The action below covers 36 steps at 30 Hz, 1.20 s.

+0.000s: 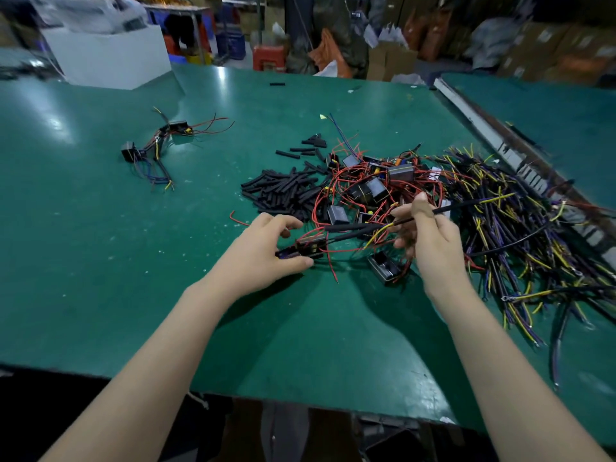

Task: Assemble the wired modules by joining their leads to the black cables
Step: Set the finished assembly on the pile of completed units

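Left hand (pixel 266 245): fingers curled, thumb and fingertips pinching a small black module (pixel 308 246) that sits on the green bench (pixel 100 261), just on the near side of the module pile (pixel 370 188). Red leads trail from this module toward the pile and over the bench.

Right hand (pixel 430 235): raised just above the near edge of the module pile, thumb up, thumb and forefinger pinching a black cable (pixel 466 205). The cable runs from the fingers out right over the cable heap (pixel 520 235); its yellow lead hangs down at the left of the fingers. The other fingers are loosely bent below; what they touch, cannot tell.

Between the hands, black sleeved leads reach from the held module toward the right hand.

A loose module (pixel 385 268) lies on the bench just near of the pile, below the right hand. Short black tubes (pixel 283 191) lie in a heap touching the pile's left side. Two finished modules with cables (pixel 156 148) lie well to the left of the pile. A white box (pixel 110 58) stands far behind them, at the back left.

No readable writing or labels; print too blurred.
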Each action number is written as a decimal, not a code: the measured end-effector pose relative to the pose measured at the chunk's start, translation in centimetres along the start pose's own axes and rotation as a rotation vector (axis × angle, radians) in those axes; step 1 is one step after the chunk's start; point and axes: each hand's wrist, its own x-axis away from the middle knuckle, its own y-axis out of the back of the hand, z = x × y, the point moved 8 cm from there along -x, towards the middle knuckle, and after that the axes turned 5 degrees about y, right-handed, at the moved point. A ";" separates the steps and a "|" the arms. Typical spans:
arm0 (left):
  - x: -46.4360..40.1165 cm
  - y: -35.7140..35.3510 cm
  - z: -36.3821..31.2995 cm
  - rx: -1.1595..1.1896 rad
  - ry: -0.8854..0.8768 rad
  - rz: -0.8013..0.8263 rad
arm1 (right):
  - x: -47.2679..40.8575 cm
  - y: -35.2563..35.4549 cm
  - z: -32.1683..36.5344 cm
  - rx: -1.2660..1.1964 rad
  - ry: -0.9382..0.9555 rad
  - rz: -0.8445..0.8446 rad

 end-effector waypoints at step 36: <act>-1.2 -0.8 0.4 1.575 0.311 0.210 | -0.8 0.1 0.1 -0.680 -0.181 0.029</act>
